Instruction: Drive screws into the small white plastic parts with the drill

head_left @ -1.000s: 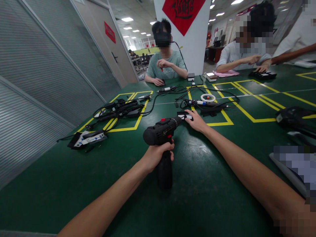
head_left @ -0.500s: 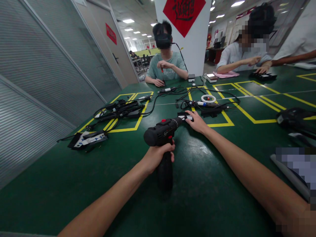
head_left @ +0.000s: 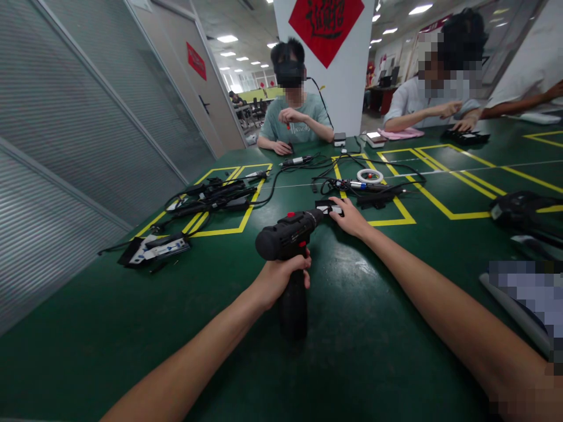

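A black cordless drill (head_left: 288,234) with red buttons stands upright on its battery end, its chuck pointing away to the right. My left hand (head_left: 281,278) is wrapped around its grip from the left. Just past the chuck lies a small black and white flat piece (head_left: 326,206), partly covered by my fingers. With thumb and fingers at its right side, my right hand (head_left: 349,218) grips this piece against the green table. The drill's tip meets or nearly meets the piece; contact cannot be made out.
Black tools and cables (head_left: 215,196) lie in a taped yellow frame at left, near a black and white part (head_left: 153,251). A white ring (head_left: 370,176) and more cabled tools are beyond my right hand. Two people wearing headsets work across the table (head_left: 220,351).
My hands, the drill and the small piece keep their places. The view has shifted slightly, and a person's arm at the far right edge has risen a little.
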The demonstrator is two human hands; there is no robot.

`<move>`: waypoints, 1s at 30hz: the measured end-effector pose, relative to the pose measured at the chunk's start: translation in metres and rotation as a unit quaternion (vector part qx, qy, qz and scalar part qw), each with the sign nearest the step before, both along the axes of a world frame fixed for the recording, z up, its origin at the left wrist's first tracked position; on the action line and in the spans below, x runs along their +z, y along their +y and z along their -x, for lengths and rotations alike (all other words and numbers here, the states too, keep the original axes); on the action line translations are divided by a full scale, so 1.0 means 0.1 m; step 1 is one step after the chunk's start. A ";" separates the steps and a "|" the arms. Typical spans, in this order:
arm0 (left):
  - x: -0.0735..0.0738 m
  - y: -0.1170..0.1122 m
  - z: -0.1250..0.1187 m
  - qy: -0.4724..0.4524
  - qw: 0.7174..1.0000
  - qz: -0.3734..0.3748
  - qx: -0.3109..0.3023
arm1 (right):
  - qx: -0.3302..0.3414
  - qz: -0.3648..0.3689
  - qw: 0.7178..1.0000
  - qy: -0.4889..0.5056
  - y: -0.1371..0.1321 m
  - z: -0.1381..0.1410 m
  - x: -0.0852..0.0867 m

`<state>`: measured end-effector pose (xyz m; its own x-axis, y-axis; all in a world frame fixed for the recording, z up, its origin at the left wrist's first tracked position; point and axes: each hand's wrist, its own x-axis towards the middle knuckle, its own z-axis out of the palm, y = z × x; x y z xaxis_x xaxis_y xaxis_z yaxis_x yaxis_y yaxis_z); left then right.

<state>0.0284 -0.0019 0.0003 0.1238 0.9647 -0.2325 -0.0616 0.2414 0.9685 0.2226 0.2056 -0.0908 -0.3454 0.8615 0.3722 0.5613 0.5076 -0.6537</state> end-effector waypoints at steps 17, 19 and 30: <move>0.03 -0.01 -0.01 0.000 1.000 0.012 0.010 | -0.009 -0.002 1.000 -0.007 -0.02 0.01 0.01; 0.03 -0.01 -0.02 0.002 1.000 0.012 0.010 | -0.008 0.000 1.000 -0.008 -0.02 0.01 0.01; 0.00 0.00 0.01 0.001 1.000 0.005 0.002 | -0.007 0.003 1.000 -0.005 -0.02 0.01 0.01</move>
<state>0.0276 -0.0020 -0.0002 0.1200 0.9628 -0.2422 -0.0612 0.2506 0.9661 0.2212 0.2036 -0.0899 -0.3375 0.8682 0.3639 0.5748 0.4962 -0.6507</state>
